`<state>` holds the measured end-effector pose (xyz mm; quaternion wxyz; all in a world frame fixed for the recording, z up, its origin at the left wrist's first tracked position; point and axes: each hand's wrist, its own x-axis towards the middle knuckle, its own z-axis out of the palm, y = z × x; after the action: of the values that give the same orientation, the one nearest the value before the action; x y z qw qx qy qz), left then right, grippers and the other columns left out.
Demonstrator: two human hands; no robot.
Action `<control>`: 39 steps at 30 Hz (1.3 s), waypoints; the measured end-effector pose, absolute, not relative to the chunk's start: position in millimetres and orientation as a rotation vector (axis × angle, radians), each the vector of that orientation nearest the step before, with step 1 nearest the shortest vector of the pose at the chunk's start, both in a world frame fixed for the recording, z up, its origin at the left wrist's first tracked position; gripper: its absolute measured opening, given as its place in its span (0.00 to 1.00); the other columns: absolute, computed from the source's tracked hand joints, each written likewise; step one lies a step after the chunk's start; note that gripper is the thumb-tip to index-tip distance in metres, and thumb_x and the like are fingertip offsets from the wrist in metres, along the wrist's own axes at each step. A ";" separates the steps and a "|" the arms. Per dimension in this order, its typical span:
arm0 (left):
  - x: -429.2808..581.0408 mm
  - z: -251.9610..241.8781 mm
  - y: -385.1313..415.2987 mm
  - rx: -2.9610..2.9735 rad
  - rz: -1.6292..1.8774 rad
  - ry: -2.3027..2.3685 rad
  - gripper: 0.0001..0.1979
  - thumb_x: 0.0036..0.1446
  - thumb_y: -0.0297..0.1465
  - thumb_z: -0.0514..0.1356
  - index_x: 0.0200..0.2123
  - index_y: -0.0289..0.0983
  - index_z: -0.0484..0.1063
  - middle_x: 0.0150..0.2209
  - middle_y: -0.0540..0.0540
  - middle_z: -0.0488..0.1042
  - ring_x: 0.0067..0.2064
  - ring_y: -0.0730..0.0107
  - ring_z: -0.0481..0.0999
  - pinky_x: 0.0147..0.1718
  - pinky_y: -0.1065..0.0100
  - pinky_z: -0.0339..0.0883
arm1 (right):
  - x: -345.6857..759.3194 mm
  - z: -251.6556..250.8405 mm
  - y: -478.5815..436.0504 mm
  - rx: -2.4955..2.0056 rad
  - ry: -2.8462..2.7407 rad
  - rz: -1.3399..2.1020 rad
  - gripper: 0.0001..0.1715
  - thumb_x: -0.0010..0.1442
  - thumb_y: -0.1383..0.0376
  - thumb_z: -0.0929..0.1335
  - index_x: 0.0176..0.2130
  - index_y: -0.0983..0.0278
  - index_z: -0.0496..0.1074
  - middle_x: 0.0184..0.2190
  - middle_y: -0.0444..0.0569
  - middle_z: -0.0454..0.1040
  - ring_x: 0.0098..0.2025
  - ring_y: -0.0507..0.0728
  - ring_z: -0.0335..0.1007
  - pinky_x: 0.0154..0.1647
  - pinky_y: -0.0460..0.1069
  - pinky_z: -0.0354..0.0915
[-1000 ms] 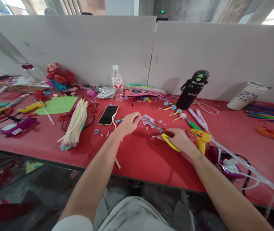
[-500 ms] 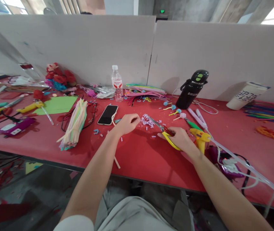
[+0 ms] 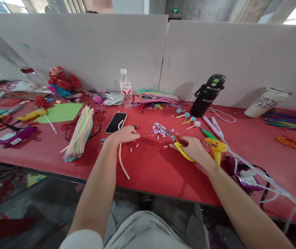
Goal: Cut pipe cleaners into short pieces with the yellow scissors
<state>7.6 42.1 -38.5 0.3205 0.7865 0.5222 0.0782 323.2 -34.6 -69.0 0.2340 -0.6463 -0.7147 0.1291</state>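
Note:
My right hand is closed around the red and yellow handles of the scissors. Their blades point up and left at a pile of small lilac pieces on the red table. Left of the pile, my left hand hovers low with its fingers pressed together; what they hold, if anything, is hidden. A cream pipe cleaner passes beneath that hand, its upper end lying over a phone.
A bundle of pale pipe cleaners lies at the left. Behind stand a clear water bottle and a black bottle. A yellow glue gun is right of my right hand, near small blue flowers.
My left hand has moved left and slightly toward me, away from the lilac pile. My right hand and the scissors have stayed nearly still.

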 end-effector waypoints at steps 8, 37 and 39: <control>54.4 -49.5 34.0 2.299 0.685 1.209 0.06 0.54 0.31 0.56 0.33 0.37 0.72 0.33 0.45 0.76 0.33 0.68 0.73 0.34 0.67 0.63 | 320.5 -66.3 -36.0 -1.769 -1.932 0.313 0.31 0.50 0.39 0.67 0.20 0.63 0.61 0.17 0.43 0.62 0.20 0.50 0.52 0.22 0.47 0.48; 87.2 -75.6 35.7 2.526 0.532 1.174 0.08 0.59 0.30 0.54 0.37 0.38 0.74 0.43 0.43 0.72 0.45 0.62 0.73 0.48 0.62 0.66 | 318.7 -71.2 -34.9 -1.757 -1.930 0.310 0.29 0.50 0.43 0.69 0.21 0.62 0.58 0.18 0.43 0.63 0.21 0.50 0.55 0.23 0.46 0.49; 88.1 -75.7 35.6 2.531 0.543 1.167 0.08 0.60 0.29 0.54 0.36 0.37 0.73 0.41 0.43 0.72 0.44 0.63 0.73 0.48 0.62 0.65 | 319.2 -72.2 -34.7 -1.759 -1.927 0.312 0.29 0.51 0.43 0.68 0.21 0.62 0.58 0.18 0.42 0.62 0.21 0.50 0.54 0.23 0.45 0.49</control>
<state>88.1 35.6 -75.7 0.1506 0.8812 0.4063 0.1891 319.2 -34.7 -72.2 0.2542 -0.6475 -0.7092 0.1147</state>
